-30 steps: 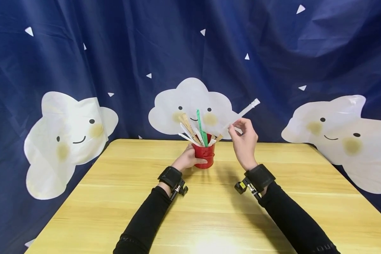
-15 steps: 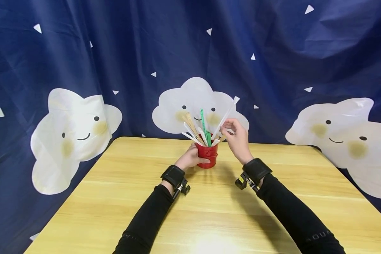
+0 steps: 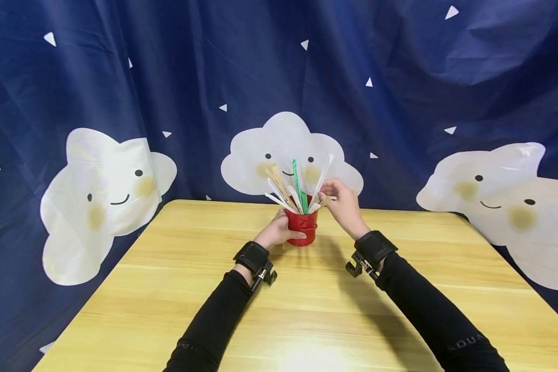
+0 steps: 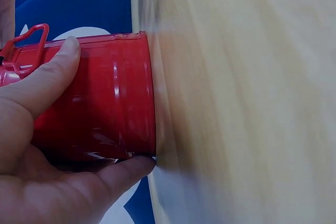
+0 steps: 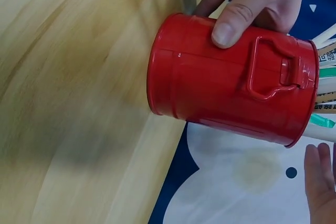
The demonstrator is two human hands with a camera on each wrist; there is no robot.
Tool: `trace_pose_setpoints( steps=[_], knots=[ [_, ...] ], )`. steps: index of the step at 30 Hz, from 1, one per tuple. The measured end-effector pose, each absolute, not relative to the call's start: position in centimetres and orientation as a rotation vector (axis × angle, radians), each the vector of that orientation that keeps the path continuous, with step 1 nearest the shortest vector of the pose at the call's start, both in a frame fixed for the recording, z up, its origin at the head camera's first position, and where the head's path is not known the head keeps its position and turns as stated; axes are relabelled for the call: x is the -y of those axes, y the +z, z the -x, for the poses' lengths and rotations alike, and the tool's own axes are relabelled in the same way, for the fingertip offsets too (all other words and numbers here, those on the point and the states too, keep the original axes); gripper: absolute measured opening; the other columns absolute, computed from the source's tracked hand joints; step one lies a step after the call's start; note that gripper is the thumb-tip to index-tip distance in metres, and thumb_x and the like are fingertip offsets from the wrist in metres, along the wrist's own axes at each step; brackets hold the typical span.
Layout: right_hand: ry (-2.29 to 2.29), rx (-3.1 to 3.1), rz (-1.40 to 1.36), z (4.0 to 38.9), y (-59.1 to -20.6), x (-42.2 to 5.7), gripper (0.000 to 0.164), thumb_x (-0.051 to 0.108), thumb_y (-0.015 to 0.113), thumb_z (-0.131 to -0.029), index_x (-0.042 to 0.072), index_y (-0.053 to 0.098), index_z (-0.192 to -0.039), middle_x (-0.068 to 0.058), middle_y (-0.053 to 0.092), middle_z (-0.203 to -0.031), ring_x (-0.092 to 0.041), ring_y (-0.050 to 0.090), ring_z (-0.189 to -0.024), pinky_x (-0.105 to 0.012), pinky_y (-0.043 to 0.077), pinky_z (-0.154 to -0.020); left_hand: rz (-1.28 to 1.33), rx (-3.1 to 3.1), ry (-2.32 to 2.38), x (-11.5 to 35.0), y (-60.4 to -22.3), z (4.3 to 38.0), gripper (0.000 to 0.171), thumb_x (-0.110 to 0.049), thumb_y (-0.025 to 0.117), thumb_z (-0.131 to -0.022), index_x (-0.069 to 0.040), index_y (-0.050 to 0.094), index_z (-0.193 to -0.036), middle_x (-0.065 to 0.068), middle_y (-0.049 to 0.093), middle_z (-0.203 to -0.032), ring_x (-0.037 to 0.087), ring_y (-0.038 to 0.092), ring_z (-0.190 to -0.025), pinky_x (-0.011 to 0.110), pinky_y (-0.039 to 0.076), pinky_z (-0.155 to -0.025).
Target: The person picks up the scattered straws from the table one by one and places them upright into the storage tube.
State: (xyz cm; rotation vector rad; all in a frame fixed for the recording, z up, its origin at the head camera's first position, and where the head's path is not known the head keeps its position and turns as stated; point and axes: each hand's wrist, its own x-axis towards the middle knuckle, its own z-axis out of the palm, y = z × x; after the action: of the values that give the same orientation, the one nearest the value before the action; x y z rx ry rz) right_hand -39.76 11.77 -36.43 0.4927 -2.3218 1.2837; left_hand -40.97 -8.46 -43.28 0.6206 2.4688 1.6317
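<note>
My left hand (image 3: pixel 275 231) grips a small red metal bucket (image 3: pixel 303 223) from its left side, thumb across the front. In the right wrist view a wire handle (image 5: pixel 254 72) shows on the bucket's wall. Several paper-wrapped straws stand in it: a green one (image 3: pixel 295 174), brown ones (image 3: pixel 277 180) and white ones. My right hand (image 3: pixel 346 207) is at the bucket's right rim, thumb and forefinger pinching a white wrapped straw (image 3: pixel 325 171). That straw tilts right, its lower end among the others. The right fingertips are out of the right wrist view.
The bucket's base is right at the wooden table (image 3: pixel 279 305), towards its far edge. Behind hangs a dark blue curtain (image 3: pixel 176 67) with white cloud faces. A camera strap (image 3: pixel 375 247) is on each wrist.
My right hand has moved left and lowered the white straw from beside the bucket into its mouth. The left hand keeps its grip on the bucket.
</note>
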Motion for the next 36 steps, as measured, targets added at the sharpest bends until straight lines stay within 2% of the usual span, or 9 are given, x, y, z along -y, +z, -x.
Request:
trace_pose_setpoints(
  steps=[4, 9, 14, 16, 20, 22, 26, 31, 36],
  knots=[
    [1.214, 2.369, -0.482, 39.8, -36.5, -11.8, 0.018, 0.003, 0.068, -0.093, 0.002, 0.067, -0.111, -0.016, 0.074, -0.103, -0.030, 0.071, -0.099, -0.044, 0.056, -0.088, -0.623, -2.469, 1.639, 8.4, -43.2, 41.0, 0.063, -0.005, 0.084, -0.081, -0.002, 0.058, -0.139, 0.015, 0.043, -0.144, 0.029, 0.036, -0.133, 0.048, 0.027, -0.119],
    [1.153, 2.402, -0.484, 40.0, -36.8, -11.7, 0.015, 0.003, 0.067, -0.092, 0.005, 0.070, -0.106, -0.013, 0.075, -0.098, -0.028, 0.069, -0.097, -0.039, 0.049, -0.084, -0.617, -2.494, 1.619, 8.5, -43.3, 40.8, 0.062, -0.005, 0.085, -0.081, 0.000, 0.059, -0.137, 0.016, 0.043, -0.141, 0.030, 0.037, -0.131, 0.050, 0.027, -0.119],
    [1.080, 2.419, -0.510, 40.2, -37.1, -11.6, 0.025, -0.007, 0.062, -0.083, 0.004, 0.071, -0.103, -0.014, 0.074, -0.096, -0.030, 0.067, -0.091, -0.034, 0.047, -0.072, -0.594, -2.499, 1.616, 8.3, -43.2, 40.6, 0.057, -0.005, 0.084, -0.082, 0.003, 0.061, -0.134, 0.017, 0.043, -0.140, 0.031, 0.037, -0.131, 0.049, 0.027, -0.119],
    [1.049, 2.443, -0.532, 40.2, -37.0, -11.7, 0.027, -0.008, 0.062, -0.081, 0.003, 0.072, -0.104, -0.015, 0.074, -0.096, -0.030, 0.067, -0.090, -0.035, 0.051, -0.070, -0.583, -2.493, 1.621, 8.3, -43.3, 40.6, 0.057, -0.005, 0.084, -0.082, 0.004, 0.061, -0.133, 0.017, 0.043, -0.139, 0.031, 0.037, -0.131, 0.049, 0.028, -0.119],
    [1.015, 2.495, -0.601, 40.0, -36.4, -12.1, 0.024, -0.002, 0.072, -0.086, 0.004, 0.074, -0.109, -0.014, 0.075, -0.104, -0.032, 0.070, -0.096, -0.043, 0.060, -0.080, -0.582, -2.480, 1.625, 8.3, -43.2, 40.8, 0.060, -0.004, 0.084, -0.082, 0.004, 0.059, -0.136, 0.018, 0.041, -0.141, 0.031, 0.036, -0.133, 0.049, 0.027, -0.119],
    [1.018, 2.508, -0.626, 39.9, -36.1, -12.3, 0.029, -0.004, 0.071, -0.086, 0.004, 0.074, -0.114, -0.016, 0.075, -0.107, -0.033, 0.071, -0.099, -0.047, 0.060, -0.084, -0.572, -2.468, 1.636, 8.3, -43.1, 40.9, 0.065, -0.004, 0.084, -0.082, 0.002, 0.056, -0.140, 0.017, 0.039, -0.143, 0.031, 0.035, -0.134, 0.050, 0.027, -0.120],
    [1.002, 2.517, -0.629, 39.7, -35.9, -12.8, 0.035, -0.009, 0.065, -0.085, 0.003, 0.073, -0.117, -0.017, 0.075, -0.108, -0.035, 0.071, -0.101, -0.048, 0.060, -0.087, -0.545, -2.457, 1.653, 8.3, -43.1, 41.1, 0.072, -0.002, 0.084, -0.080, -0.001, 0.052, -0.144, 0.017, 0.038, -0.142, 0.031, 0.034, -0.134, 0.050, 0.026, -0.120],
    [1.001, 2.555, -0.611, 39.4, -36.4, -13.4, 0.030, -0.009, 0.064, -0.086, 0.000, 0.071, -0.114, -0.020, 0.073, -0.110, -0.035, 0.072, -0.100, -0.047, 0.060, -0.086, -0.546, -2.469, 1.661, 8.3, -43.3, 41.2, 0.064, -0.003, 0.084, -0.081, 0.002, 0.057, -0.138, 0.016, 0.039, -0.141, 0.030, 0.035, -0.133, 0.049, 0.026, -0.120],
    [0.974, 2.609, -0.604, 38.6, -37.3, -14.1, 0.024, -0.008, 0.063, -0.088, -0.003, 0.070, -0.111, -0.020, 0.074, -0.105, -0.034, 0.072, -0.100, -0.045, 0.060, -0.086, -0.578, -2.480, 1.643, 8.3, -43.5, 41.0, 0.055, -0.005, 0.084, -0.082, 0.004, 0.062, -0.131, 0.016, 0.040, -0.141, 0.031, 0.035, -0.133, 0.048, 0.026, -0.120]
  ],
)
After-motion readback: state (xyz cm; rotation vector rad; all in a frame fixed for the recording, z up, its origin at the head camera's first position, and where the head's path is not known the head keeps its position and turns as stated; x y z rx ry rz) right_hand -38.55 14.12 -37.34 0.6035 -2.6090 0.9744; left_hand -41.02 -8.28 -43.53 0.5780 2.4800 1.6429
